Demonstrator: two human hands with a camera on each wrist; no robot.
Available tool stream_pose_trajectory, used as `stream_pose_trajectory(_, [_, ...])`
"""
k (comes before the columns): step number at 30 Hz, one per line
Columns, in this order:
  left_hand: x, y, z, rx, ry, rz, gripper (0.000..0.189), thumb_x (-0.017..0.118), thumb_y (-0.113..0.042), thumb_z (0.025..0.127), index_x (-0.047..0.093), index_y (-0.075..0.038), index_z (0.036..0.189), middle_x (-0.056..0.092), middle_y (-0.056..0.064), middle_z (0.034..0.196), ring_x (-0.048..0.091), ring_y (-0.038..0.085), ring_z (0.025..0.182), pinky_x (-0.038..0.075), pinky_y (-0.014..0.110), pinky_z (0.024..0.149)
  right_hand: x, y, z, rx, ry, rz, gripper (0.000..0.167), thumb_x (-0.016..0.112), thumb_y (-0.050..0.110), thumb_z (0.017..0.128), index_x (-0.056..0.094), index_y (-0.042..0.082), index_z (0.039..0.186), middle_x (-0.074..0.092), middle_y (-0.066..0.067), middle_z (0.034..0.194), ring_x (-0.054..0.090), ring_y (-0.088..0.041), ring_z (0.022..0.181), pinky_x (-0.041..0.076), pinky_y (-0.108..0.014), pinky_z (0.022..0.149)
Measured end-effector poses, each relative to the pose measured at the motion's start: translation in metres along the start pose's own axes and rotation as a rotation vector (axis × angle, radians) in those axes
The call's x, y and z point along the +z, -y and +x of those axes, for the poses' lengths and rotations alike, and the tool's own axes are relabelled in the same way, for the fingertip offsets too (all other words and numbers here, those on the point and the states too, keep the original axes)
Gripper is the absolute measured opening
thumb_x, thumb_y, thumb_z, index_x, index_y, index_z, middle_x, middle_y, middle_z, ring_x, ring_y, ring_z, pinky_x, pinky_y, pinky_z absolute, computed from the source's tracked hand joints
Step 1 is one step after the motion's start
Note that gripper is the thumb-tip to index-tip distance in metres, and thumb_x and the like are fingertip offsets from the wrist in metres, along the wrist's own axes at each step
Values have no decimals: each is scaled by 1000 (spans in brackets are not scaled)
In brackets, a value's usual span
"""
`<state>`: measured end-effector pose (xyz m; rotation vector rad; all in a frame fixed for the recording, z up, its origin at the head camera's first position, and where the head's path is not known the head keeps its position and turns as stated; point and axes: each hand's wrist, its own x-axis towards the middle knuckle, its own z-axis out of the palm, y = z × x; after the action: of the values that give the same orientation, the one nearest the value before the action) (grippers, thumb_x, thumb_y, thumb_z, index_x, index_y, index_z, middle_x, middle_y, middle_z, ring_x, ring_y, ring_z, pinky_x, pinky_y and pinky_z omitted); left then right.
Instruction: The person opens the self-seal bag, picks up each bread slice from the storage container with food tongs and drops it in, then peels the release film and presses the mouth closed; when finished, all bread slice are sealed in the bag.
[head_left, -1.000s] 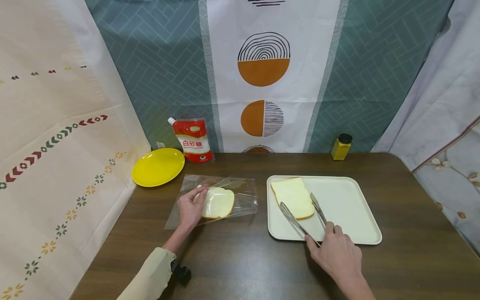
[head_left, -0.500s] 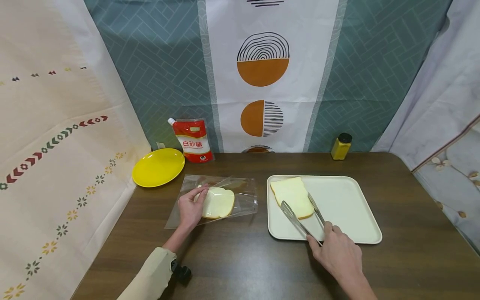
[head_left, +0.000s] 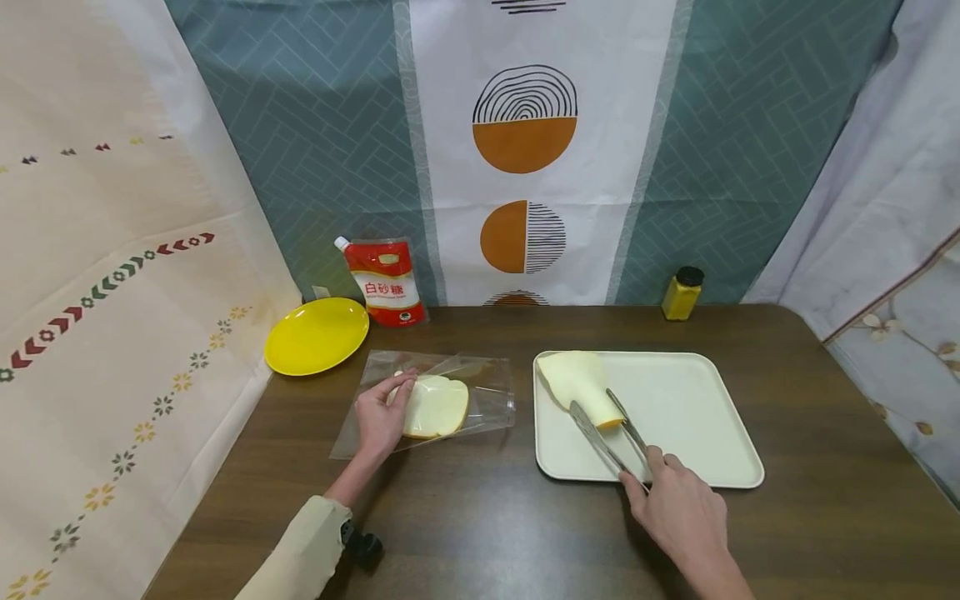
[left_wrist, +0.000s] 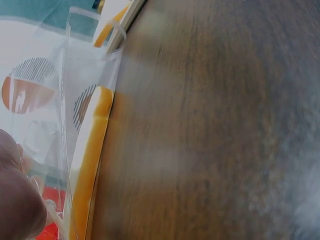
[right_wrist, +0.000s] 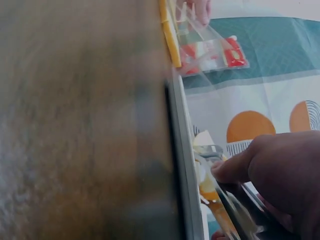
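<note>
Two bare hands work above a dark wooden table [head_left: 487, 525]. The left hand [head_left: 382, 421] has thumb and fingertips brought together, pinching the upper layer of a clear plastic bag [head_left: 493, 387]. Just right of that hand, inside the bag, lies one pale slice of bread [head_left: 438, 406] with a golden crust.

The right hand [head_left: 678, 504] is partly closed around metal tongs [head_left: 588, 428], thumb on one arm and fingers on the other. Ahead of it and to its left, the tong tips squeeze the near end of a second slice [head_left: 577, 375], which bends into a rounded curl while its far end spreads wide. Whether that curled end touches the cream tray [head_left: 690, 408] beneath is hard to tell.

Beyond the left hand, farther out and leftward, is a yellow plate [head_left: 318, 336]; straight ahead of that hand, a red pouch [head_left: 386, 282] leans upright. Far ahead of the right hand stands a yellow jar [head_left: 681, 297] with a black lid.
</note>
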<state>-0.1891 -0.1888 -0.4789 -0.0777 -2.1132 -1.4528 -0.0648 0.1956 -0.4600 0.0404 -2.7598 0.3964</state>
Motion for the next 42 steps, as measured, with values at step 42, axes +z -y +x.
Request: stream_pose_trajectory(42, [-4,3,0,13,-7,-7,12,75,3,87,78,4,99,75,12,101,69,29,104,46,15,92,-28,-20,40,-259,-113,-6,42,86,24,75,69,14,112,51,4,73,55,-26,63,32,-36,35])
